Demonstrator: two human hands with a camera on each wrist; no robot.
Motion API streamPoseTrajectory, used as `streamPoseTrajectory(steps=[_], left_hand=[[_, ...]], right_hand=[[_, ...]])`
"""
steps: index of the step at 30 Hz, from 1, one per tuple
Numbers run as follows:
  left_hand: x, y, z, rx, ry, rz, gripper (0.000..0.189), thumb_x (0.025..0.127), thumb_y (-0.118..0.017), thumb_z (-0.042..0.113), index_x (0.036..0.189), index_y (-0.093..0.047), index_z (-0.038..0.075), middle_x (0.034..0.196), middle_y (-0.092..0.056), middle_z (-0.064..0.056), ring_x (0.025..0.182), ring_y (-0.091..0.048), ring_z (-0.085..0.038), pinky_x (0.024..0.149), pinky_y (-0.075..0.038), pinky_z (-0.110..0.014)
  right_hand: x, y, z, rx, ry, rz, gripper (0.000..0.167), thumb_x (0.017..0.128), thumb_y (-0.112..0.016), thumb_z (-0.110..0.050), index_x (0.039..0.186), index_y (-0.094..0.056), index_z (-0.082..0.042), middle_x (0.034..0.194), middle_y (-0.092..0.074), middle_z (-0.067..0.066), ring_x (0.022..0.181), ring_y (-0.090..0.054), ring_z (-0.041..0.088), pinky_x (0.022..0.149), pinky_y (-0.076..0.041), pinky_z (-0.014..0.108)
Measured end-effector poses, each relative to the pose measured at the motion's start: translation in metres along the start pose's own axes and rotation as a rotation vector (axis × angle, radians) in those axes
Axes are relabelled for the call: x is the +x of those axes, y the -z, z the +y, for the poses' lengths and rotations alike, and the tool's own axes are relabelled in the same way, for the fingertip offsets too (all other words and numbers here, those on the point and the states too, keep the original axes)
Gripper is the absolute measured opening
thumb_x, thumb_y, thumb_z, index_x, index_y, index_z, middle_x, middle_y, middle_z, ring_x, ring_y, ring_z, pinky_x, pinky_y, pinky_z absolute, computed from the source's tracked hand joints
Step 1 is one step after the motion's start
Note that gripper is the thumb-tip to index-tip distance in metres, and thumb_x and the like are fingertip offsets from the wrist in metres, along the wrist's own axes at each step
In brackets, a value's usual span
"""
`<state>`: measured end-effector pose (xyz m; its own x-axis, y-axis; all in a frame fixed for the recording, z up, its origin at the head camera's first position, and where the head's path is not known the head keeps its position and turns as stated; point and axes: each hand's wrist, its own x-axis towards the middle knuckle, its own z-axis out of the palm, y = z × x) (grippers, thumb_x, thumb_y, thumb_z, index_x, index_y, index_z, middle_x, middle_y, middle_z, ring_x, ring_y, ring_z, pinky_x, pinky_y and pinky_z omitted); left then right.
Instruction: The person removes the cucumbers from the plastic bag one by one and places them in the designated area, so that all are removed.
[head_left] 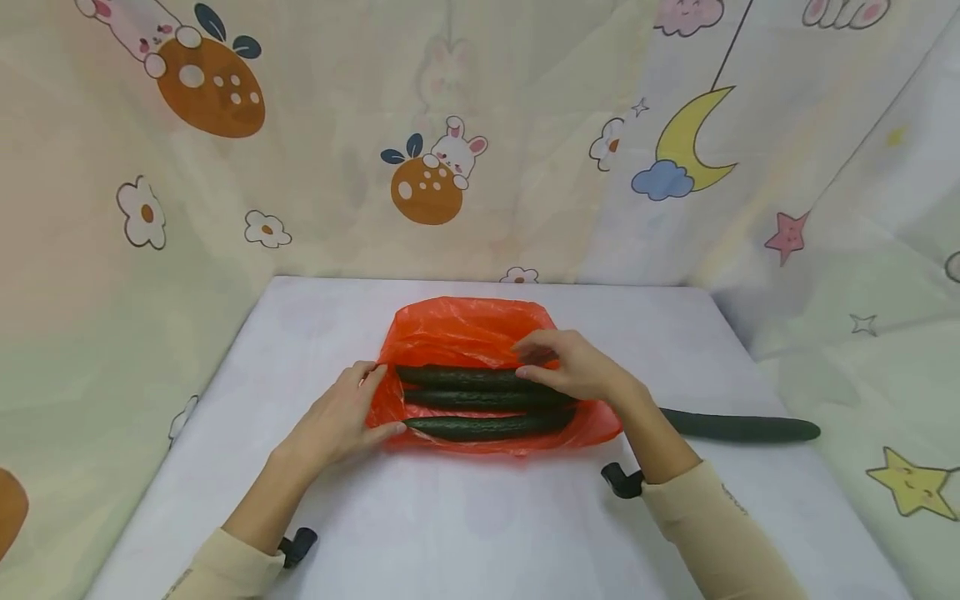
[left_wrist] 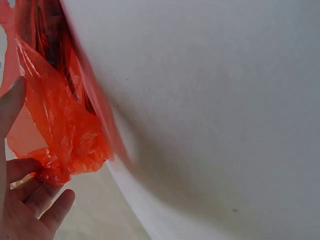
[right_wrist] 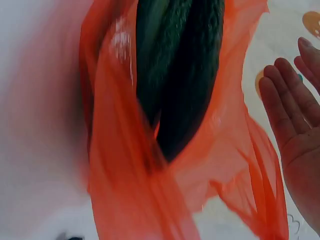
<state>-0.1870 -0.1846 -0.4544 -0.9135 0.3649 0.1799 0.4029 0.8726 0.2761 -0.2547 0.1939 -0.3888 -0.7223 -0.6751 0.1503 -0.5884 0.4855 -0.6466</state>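
Observation:
Three dark green cucumbers [head_left: 487, 427] lie side by side in an open red plastic bag [head_left: 465, 321] on the white table. At the bag's left end is my left hand [head_left: 337, 421], thumb and fingers spread apart, touching the plastic near the cucumber ends. In the left wrist view, the crumpled bag end [left_wrist: 85, 145] rests against its fingers [left_wrist: 57, 207]. My right hand [head_left: 573, 365] is over the right part of the bag, overlapping the cucumbers from the head. The right wrist view shows its fingers [right_wrist: 280, 100] straight, beside the plastic and holding nothing.
A fourth, loose cucumber [head_left: 738, 427] lies on the table to the right of the bag, partly hidden behind my right forearm. Black wrist camera mounts [head_left: 622, 482] show at both sleeves. A patterned cloth [head_left: 525, 208] with cartoon prints hangs behind the table [head_left: 465, 525] and at its sides.

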Motion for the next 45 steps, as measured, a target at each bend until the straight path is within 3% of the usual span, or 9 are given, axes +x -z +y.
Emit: streamPoseTrajectory(steps=[8,14,20,37,45], left_hand=[[0.003,0.004,-0.005,0.013,-0.056,0.027,0.097,0.082,-0.084,0.051,0.151,-0.043,-0.003,0.143,-0.049,-0.019,0.131,-0.050,-0.035,0.108,-0.047,-0.051],[0.005,0.003,-0.005,0.002,-0.059,0.011,0.098,0.082,-0.084,0.051,0.151,-0.043,-0.003,0.144,-0.048,-0.018,0.133,-0.049,-0.034,0.109,-0.046,-0.050],[0.008,0.005,-0.004,0.017,-0.054,0.007,0.098,0.082,-0.084,0.051,0.152,-0.042,-0.002,0.143,-0.048,-0.016,0.132,-0.049,-0.033,0.109,-0.047,-0.049],[0.002,-0.002,0.000,0.007,-0.059,-0.042,0.098,0.083,-0.082,0.054,0.153,-0.042,-0.001,0.143,-0.048,-0.015,0.131,-0.050,-0.030,0.110,-0.046,-0.046],[-0.001,-0.007,-0.001,0.016,-0.063,-0.069,0.097,0.083,-0.083,0.052,0.152,-0.043,-0.003,0.145,-0.048,-0.016,0.132,-0.050,-0.031,0.110,-0.046,-0.046]], right_hand=[[0.020,-0.017,-0.008,0.079,-0.011,-0.078,0.041,0.096,-0.074,-0.021,0.132,-0.063,-0.006,0.113,-0.072,0.005,0.108,-0.068,0.018,0.096,-0.057,0.041],[0.031,-0.026,-0.010,0.020,-0.022,-0.167,0.041,0.097,-0.074,-0.026,0.132,-0.065,-0.008,0.126,-0.070,0.007,0.118,-0.065,0.021,0.101,-0.054,0.039],[0.041,-0.030,-0.003,-0.101,-0.033,-0.160,0.043,0.097,-0.073,-0.033,0.134,-0.066,-0.013,0.130,-0.068,0.002,0.122,-0.060,0.021,0.106,-0.050,0.042],[0.060,-0.030,0.006,-0.108,-0.082,-0.224,0.044,0.096,-0.074,-0.033,0.135,-0.066,-0.015,0.132,-0.067,-0.001,0.124,-0.059,0.020,0.107,-0.049,0.043],[0.063,-0.035,0.012,-0.060,-0.107,-0.239,0.044,0.095,-0.076,-0.030,0.133,-0.066,-0.012,0.131,-0.067,0.004,0.124,-0.061,0.027,0.106,-0.049,0.048]])
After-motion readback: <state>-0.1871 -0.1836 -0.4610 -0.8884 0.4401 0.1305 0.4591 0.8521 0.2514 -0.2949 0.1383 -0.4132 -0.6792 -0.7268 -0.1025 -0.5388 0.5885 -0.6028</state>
